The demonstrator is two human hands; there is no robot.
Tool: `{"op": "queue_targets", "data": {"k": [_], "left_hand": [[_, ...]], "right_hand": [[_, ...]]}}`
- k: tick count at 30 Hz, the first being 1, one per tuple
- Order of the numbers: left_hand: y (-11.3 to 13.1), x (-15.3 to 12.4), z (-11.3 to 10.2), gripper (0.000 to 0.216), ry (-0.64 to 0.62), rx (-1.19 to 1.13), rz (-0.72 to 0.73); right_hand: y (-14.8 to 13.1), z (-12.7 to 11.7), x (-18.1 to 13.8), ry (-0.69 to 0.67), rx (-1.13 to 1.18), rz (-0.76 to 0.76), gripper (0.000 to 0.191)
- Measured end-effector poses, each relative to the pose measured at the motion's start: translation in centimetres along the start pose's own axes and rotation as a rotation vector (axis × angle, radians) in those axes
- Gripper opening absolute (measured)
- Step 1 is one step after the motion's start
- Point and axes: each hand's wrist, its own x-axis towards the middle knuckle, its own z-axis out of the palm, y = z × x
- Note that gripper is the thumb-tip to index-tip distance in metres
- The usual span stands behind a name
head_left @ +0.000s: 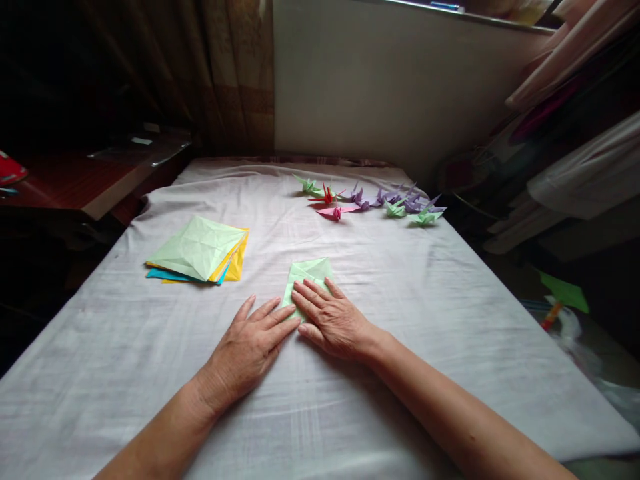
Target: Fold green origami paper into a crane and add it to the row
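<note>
A folded piece of light green origami paper (310, 269) lies on the white cloth in front of me. Flat across its lower right part rests my right hand (336, 320), fingers stretched out, hiding much of the sheet. My left hand (255, 347) lies palm down at the paper's lower left, with its fingers spread and its thumb and forefinger at the near corner. Neither hand grips anything. Left of the hands is a stack of folded papers (197, 247), pale green on top, with yellow and blue edges showing beneath.
Several folded paper cranes in purple, green, red and pink, one a pink crane (337, 212), stand at the far right of the cloth-covered table (125, 360). A brown wooden surface (65, 180) adjoins on the left. Hanging clothes (590, 167) are at the right.
</note>
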Motion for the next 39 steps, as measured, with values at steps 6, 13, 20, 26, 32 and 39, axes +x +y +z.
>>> {"op": "queue_targets", "data": {"k": [6,13,20,26,32,39], "left_hand": [[-0.3,-1.2,-0.6,0.046,-0.033,0.066,0.076],[-0.7,-3.7,-2.0,0.048,-0.044,0.098,0.118],[-0.7,-4.0,-3.0,0.044,-0.035,0.094,0.129],[-0.6,-3.0,-3.3,0.040,-0.022,0.111,0.151],[-0.6,-3.0,-3.6,0.040,-0.044,0.125,0.155],[-0.7,-3.0,-3.8,0.038,-0.076,0.130,0.178]], "right_hand": [[1.3,-0.6,-0.3,-0.074,-0.043,0.132,0.065],[1.7,-1.2,-0.4,-0.127,-0.081,0.187,0.067],[1.5,-1.2,-0.2,-0.145,-0.095,0.204,0.066],[-0.7,-0.8,-0.5,0.009,-0.093,0.256,0.065],[-3.1,-0.6,-0.8,-0.114,0.028,-0.038,0.062],[1.7,-2.0,-1.3,-0.139,-0.034,0.232,0.063]]}}
